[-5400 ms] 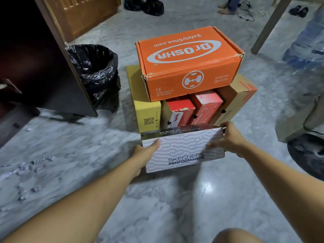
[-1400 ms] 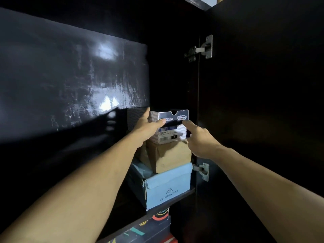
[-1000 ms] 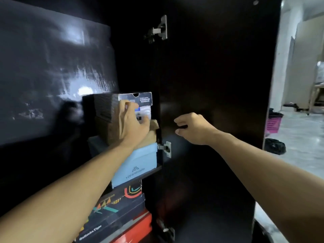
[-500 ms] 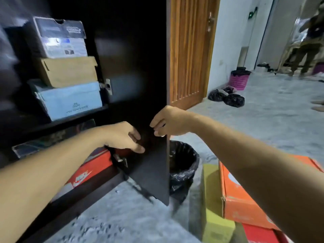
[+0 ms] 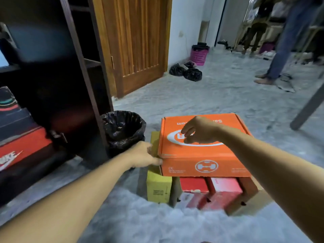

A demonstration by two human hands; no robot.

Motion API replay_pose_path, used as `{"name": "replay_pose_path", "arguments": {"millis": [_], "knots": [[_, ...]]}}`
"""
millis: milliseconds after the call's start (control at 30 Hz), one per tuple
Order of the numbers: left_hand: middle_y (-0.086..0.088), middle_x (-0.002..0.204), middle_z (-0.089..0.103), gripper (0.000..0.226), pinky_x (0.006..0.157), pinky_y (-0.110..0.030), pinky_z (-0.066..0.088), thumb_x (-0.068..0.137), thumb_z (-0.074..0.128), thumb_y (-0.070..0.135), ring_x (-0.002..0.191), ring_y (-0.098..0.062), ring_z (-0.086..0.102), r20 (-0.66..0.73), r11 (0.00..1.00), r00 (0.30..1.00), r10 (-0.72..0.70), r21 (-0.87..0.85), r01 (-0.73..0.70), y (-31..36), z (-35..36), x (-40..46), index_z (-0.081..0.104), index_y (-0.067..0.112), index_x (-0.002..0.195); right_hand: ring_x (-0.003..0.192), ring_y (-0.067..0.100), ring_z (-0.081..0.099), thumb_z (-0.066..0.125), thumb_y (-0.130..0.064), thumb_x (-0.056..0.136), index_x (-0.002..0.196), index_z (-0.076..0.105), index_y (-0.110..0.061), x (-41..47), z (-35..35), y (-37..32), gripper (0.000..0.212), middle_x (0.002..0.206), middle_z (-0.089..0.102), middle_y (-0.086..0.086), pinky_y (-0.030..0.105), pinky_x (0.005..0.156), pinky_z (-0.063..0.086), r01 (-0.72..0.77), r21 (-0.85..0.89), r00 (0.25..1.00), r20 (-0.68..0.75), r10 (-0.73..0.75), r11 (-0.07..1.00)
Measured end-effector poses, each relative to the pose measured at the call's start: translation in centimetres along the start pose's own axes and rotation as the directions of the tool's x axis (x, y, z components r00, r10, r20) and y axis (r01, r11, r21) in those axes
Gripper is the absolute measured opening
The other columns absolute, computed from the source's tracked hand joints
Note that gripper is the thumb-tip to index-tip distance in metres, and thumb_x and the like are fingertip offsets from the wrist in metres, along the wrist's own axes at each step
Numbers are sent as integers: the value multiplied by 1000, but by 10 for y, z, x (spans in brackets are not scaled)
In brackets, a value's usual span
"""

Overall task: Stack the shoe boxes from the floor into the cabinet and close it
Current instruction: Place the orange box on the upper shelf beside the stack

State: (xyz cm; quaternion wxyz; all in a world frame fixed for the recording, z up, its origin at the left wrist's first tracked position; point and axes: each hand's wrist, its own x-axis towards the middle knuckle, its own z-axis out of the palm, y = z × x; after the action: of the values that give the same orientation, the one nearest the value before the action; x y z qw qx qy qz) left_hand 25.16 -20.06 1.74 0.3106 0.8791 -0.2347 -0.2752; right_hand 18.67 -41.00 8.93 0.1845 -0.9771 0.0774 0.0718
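Observation:
A big orange shoe box [image 5: 206, 155] lies on top of a floor pile: a yellow box [image 5: 158, 187], two red boxes [image 5: 210, 188] and a brown box [image 5: 252, 202]. My left hand [image 5: 142, 156] touches the orange box's front left corner, fingers loosely curled. Above the lid hovers my right hand [image 5: 199, 130], fingers apart and empty. The dark cabinet [image 5: 52, 85] stands at the left with its door [image 5: 84, 76] open; a red Nike box [image 5: 19, 151] sits on its bottom shelf.
A black-lined bin [image 5: 123, 130] stands between the cabinet door and the pile. Behind are a wooden door [image 5: 138, 41], black bags [image 5: 185, 71], a pink basket [image 5: 199, 54] and people's legs [image 5: 278, 50] at the back right. A table leg [image 5: 308, 106] slants at right.
The grey box went onto the stack in the cabinet and both hands let it go. My view swung down and right, and my hands came to the orange box on the floor.

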Motion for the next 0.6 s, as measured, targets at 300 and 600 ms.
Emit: {"name": "replay_pose_path", "arguments": {"millis": [300,600], "knots": [[13,117,63,125,99,-40,48,20,89,57,110,-14,59,-185,980,983,-15,-198,-23,-5,64,63,39,38,133,122,27,52,81,-36,70,125,61,-14,-49,-7,118,62,130,58,9,31,97,41,-298,-79,929,-252,270,951],[3,106,65,87,95,-38,48,51,91,0,105,-20,60,-255,954,964,-71,-299,-9,2,68,56,49,19,125,126,34,45,94,-38,46,147,30,-19,-57,26,167,121,136,35,22,30,103,39,-393,81,897,-188,401,916]]}}
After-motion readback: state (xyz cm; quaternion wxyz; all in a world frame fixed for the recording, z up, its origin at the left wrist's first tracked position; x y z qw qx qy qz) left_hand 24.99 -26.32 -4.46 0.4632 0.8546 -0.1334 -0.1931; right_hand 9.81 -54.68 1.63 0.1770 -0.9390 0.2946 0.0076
